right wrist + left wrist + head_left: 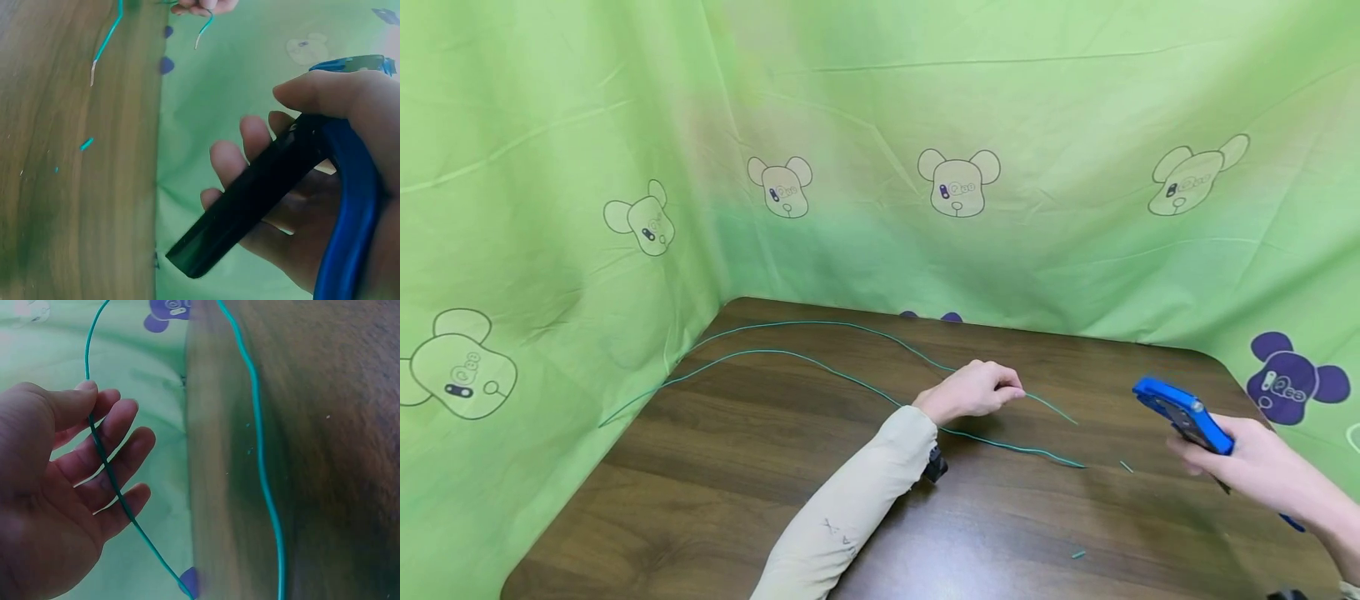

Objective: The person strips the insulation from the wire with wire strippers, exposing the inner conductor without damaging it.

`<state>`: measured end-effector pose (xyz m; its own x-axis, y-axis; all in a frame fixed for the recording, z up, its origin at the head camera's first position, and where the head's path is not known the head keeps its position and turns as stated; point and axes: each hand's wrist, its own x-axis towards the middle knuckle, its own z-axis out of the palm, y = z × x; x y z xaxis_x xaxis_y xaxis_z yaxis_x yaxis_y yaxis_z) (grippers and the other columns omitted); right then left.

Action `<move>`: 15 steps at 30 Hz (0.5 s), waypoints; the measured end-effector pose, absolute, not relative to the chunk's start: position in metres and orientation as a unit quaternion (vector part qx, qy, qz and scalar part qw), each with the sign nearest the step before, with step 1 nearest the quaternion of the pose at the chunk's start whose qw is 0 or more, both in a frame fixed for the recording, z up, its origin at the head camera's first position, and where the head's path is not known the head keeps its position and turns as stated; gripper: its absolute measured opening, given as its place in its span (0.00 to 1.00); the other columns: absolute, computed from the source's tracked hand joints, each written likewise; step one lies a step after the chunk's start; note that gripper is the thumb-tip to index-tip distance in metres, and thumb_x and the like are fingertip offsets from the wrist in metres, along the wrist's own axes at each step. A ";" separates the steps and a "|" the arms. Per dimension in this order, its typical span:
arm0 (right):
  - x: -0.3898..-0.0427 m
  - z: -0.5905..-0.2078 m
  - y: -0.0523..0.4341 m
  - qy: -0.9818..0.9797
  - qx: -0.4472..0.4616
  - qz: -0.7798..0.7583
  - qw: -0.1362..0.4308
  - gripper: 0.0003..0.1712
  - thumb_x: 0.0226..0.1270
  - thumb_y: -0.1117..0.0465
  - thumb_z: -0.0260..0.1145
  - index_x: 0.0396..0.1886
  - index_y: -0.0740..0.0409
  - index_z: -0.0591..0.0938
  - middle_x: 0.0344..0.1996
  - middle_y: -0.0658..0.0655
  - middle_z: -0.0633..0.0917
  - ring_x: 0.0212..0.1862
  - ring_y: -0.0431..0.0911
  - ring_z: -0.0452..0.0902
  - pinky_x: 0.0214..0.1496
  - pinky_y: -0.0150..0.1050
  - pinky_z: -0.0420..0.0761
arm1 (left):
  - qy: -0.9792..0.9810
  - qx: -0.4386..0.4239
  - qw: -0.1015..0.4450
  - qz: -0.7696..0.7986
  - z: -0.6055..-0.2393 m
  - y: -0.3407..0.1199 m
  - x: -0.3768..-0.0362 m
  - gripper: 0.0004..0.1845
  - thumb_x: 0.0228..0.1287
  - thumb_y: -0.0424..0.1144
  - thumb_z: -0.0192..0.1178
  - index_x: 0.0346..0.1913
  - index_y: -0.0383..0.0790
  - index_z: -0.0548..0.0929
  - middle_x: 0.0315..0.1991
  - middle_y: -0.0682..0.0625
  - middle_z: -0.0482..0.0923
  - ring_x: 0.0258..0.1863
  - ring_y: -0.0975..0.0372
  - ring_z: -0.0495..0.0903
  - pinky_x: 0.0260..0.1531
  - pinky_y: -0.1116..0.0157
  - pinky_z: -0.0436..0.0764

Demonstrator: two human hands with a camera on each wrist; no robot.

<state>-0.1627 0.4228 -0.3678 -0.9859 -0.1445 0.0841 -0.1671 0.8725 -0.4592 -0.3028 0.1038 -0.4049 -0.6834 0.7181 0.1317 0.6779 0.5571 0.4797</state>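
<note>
Between thumb and forefinger my left hand (973, 387) pinches a thin green wire (109, 469), whose free end sticks out to the right. Another length of green wire (258, 437) lies on the table below that hand. Both ends show bare, copper-coloured tips in the right wrist view. Over the table's right side, my right hand (1262, 458) holds a wire stripper (1180, 412), its blue head pointing up and left. One handle is blue (350, 219) and the other black (237, 200); they stand spread apart. Whether the two wire lengths join is hidden at the left.
Short green insulation scraps (87, 144) lie on the brown wooden table (700, 500), to the right of the wire ends. Tiny crumbs are scattered near them. A green curtain (865, 108) with bear-head prints hangs behind the table and along its sides.
</note>
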 end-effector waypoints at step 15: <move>-0.166 -0.383 0.426 -0.977 0.119 0.160 0.077 0.16 0.56 0.63 0.73 0.40 0.52 0.74 0.20 0.44 0.68 0.20 0.33 0.57 0.23 0.33 0.57 | 0.905 0.397 -0.007 0.151 -0.421 0.123 -0.301 0.12 0.75 0.45 0.51 0.49 0.53 0.86 0.40 0.65 0.84 0.34 0.75 0.76 0.39 0.79 0.72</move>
